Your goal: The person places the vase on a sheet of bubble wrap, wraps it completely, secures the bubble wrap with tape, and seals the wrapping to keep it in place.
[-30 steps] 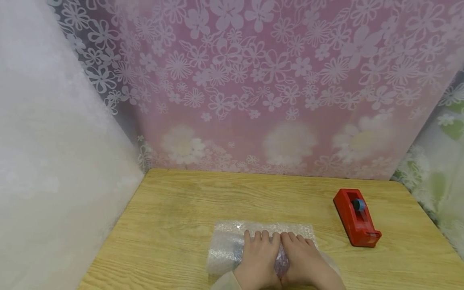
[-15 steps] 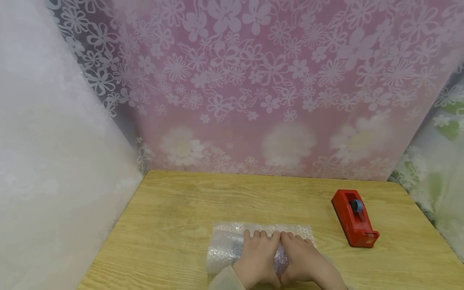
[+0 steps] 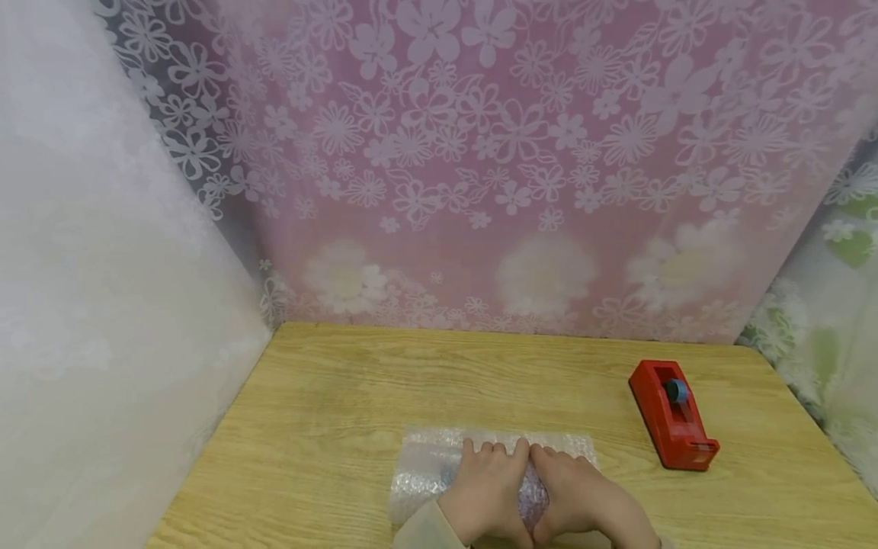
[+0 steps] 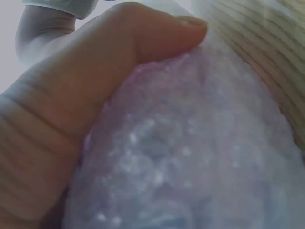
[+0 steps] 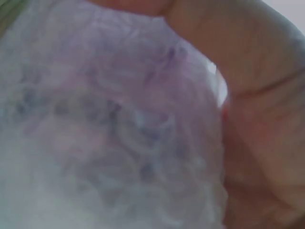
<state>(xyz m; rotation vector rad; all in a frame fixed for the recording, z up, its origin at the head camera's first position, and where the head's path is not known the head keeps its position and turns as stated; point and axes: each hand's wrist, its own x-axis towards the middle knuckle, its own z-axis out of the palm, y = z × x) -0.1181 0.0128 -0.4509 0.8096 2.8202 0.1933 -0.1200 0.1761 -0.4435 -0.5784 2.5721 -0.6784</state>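
A bubble-wrap roll with something purple inside [image 3: 532,497] lies near the front of the wooden table. Both hands lie over it side by side. The left hand [image 3: 485,486] grips it, its thumb [image 4: 167,36] bent along the near side in the left wrist view. From the right, the right hand [image 3: 578,489] holds the same roll, with its thumb and palm against the wrap [image 5: 119,124] in the right wrist view. Clear bubble wrap [image 3: 417,474] shows to the left and beyond the fingers. What is wrapped inside is too blurred to tell.
A red tape dispenser [image 3: 668,427] with a blue-cored roll stands at the right of the wooden table [image 3: 329,396]. Pink flowered cloth [image 3: 439,252] hangs behind the table. Pale cloth [image 3: 137,305] hangs along the left side.
The far edge of the bubble wrap has come slightly toward the person. Fingers of both hands look a little more bent over the roll, which otherwise stays in nearly the same place.
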